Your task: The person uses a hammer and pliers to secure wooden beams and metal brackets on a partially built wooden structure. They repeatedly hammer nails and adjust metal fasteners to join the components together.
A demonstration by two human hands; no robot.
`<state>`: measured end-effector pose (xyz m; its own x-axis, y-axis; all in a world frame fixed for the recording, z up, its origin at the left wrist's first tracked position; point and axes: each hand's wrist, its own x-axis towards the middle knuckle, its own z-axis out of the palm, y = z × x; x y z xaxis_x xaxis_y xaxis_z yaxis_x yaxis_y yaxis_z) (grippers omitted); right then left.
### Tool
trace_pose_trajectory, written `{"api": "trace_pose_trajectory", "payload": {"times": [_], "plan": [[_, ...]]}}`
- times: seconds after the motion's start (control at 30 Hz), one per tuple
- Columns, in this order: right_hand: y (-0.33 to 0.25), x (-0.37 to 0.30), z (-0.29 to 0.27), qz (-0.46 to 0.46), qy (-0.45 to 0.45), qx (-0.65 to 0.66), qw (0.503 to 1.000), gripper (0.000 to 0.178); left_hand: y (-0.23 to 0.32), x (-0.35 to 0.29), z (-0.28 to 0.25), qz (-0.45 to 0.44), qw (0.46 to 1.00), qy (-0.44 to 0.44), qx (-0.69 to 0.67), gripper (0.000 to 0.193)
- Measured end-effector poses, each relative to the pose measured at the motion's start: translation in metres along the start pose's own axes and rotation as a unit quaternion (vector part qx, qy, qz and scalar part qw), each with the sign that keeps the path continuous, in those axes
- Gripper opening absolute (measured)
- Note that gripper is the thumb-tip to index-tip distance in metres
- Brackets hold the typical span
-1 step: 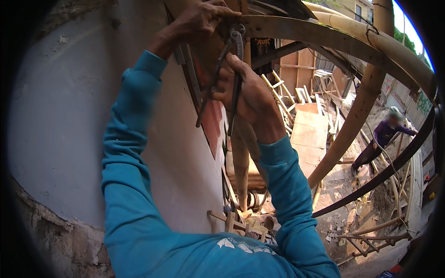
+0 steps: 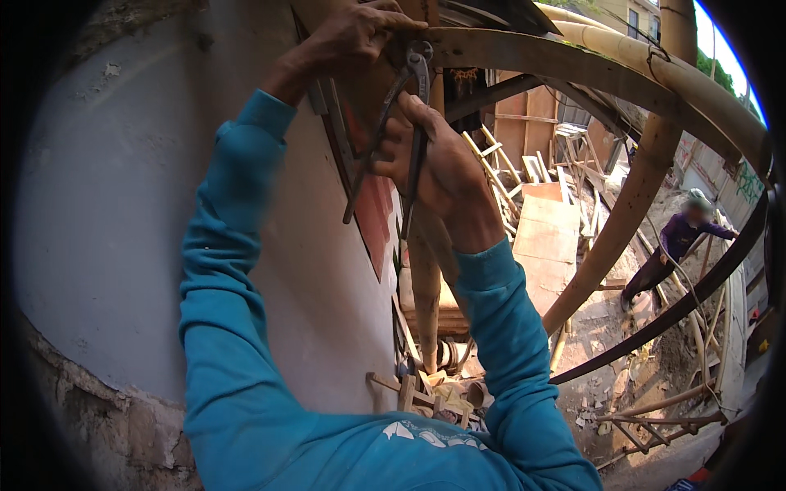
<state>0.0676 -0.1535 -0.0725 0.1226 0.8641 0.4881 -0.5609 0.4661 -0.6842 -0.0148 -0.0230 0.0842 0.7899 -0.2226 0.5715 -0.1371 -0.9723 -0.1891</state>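
Observation:
My right hand [image 2: 442, 168] is wrapped round the handles of metal pincers [image 2: 420, 74], with the thumb up along one handle. The pincers stand upright, handles spread below and jaws at the top, against the end of a curving wooden plank [image 2: 524, 51]. Above and left of the jaws, my left hand [image 2: 348, 37] is raised with bent fingers. One of its fingers reaches across to the plank's end. What that hand grips, if anything, is hidden. Whatever sits between the jaws is too small to make out.
A pale plastered wall [image 2: 123, 221] rises on my left. Bamboo poles [image 2: 610, 237] cross at right. Far below lie a plywood sheet [image 2: 547, 229] and scrap timber. A person in purple [image 2: 684, 233] stands on the ground at right. Timber pieces [image 2: 407, 393] lie below me.
The handles of the pincers have shifted very slightly to the left with my right hand. My left hand stays where it was.

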Motion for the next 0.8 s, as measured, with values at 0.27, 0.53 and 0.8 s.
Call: {"api": "trace_pose_trajectory", "payload": {"times": [0.27,0.53,0.8], "plan": [[0.006,0.026,0.010,-0.059,-0.090,0.116,0.987,0.049,-0.012,0.003,-0.002,0.057,0.998,-0.007,0.032,0.047],[0.003,0.023,0.013,-0.103,-0.010,0.030,0.994,0.047,-0.005,0.002,-0.005,0.028,0.999,-0.010,0.039,0.057],[0.026,0.036,0.032,-0.148,0.002,0.224,0.963,0.043,-0.007,0.000,-0.005,0.053,0.993,-0.040,0.094,0.066]]}}
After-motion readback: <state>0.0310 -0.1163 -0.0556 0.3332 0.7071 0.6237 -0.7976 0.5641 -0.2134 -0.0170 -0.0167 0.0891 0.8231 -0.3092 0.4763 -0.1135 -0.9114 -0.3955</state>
